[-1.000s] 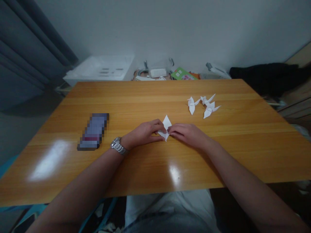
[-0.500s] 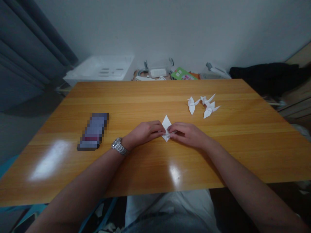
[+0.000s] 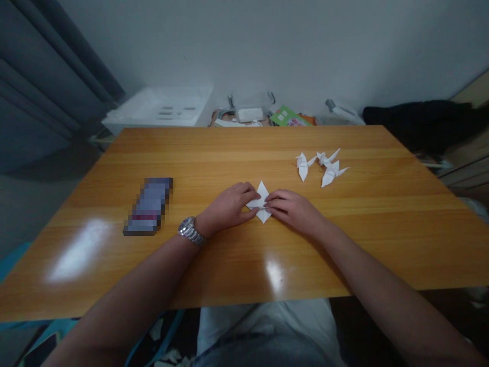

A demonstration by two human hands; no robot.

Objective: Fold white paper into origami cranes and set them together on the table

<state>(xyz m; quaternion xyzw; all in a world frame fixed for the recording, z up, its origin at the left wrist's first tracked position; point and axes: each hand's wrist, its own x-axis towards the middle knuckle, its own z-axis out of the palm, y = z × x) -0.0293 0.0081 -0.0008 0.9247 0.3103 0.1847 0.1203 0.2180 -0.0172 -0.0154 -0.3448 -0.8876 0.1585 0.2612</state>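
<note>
A small white folded paper [image 3: 262,202], diamond shaped, lies on the wooden table [image 3: 237,153] between my two hands. My left hand [image 3: 228,207], with a metal watch [image 3: 190,230] on its wrist, pinches the paper's left side with curled fingers. My right hand [image 3: 293,209] presses its fingertips on the paper's right side. The paper's top and bottom points stick out between the fingers. Three finished white paper cranes [image 3: 321,166] sit together farther back to the right, well apart from both hands.
A blurred dark rectangular object [image 3: 148,206] lies flat on the table to the left of my left hand. Behind the far edge stand a white box [image 3: 160,107], cables, a green booklet [image 3: 287,116] and a dark cloth [image 3: 420,120]. A grey curtain [image 3: 42,81] hangs at left.
Both hands stayed on the paper and shifted their fingers slightly. The left flap of the paper now shows more under the left fingers. The cranes have not moved.
</note>
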